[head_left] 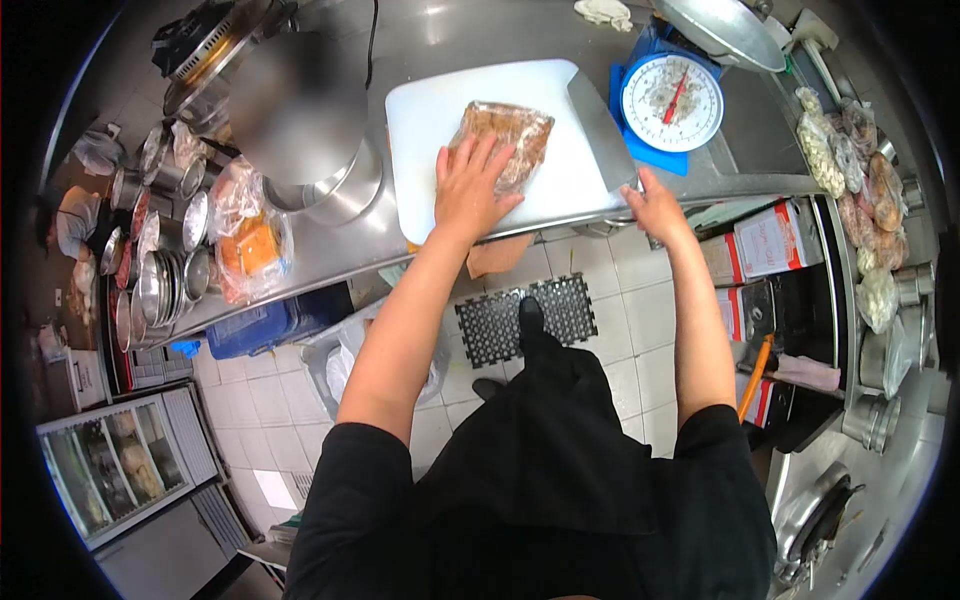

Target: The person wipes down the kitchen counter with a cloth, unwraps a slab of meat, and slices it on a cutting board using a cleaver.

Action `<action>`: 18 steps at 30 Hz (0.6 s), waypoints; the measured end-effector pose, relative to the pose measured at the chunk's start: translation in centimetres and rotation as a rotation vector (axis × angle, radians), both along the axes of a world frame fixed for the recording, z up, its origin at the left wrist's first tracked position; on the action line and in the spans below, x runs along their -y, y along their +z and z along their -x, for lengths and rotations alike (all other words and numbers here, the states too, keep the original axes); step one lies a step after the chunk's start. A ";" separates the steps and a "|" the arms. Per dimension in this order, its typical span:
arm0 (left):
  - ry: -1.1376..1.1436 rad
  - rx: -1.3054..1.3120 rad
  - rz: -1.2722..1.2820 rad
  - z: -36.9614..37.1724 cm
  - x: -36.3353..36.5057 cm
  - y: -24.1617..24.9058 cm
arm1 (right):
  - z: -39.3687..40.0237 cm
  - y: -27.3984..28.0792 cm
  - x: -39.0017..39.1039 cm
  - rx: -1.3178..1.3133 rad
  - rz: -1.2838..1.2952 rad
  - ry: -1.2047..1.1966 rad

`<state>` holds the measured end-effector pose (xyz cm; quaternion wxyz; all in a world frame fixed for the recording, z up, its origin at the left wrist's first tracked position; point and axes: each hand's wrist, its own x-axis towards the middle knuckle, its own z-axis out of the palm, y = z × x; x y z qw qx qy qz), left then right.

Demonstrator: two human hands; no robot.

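Left hand [478, 180], one: palm down with fingers spread, it is resting flat on top of a wrapped block [530, 135], pressing against it rather than closing round it. Wrapped block, one: brown, in clear film, it is lying near the middle of a white cutting board [415, 120], the hand covering its near left part. Right hand [657, 207], one: it is closing its fingers round the handle end of a broad-bladed knife [598, 135] at the board's near right corner. Knife, one: its wide grey blade is extending away from the person along the right side of the board, just beside the block and apart from it; whether the blade is touching the board, one cannot tell. Dial scale [672, 100], one: blue-bodied and white-faced, it is standing right of the knife, its red needle pointing away from the person. Steel pot [350, 200], one: it is standing left of the board on the metal counter [330, 252]. Plastic bag [250, 245], one: holding something orange, it is lying further left. Pale cloth [603, 12], one: it is lying crumpled beyond the board, near the scale.
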<state>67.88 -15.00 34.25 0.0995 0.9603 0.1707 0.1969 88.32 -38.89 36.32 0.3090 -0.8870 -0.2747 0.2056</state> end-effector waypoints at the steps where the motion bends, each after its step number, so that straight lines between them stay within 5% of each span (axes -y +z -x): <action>1: 0.003 0.004 -0.001 -0.1 -0.1 -0.1 | -0.3 -0.7 0.2 0.011 -0.014 0.000; 7: 0.070 -0.016 0.065 -0.7 -0.6 1.2 | -0.8 -0.8 0.3 0.019 0.005 0.048; 18: 0.323 0.069 0.744 1.4 -3.3 0.3 | -1.3 0.8 -0.3 0.081 0.035 0.165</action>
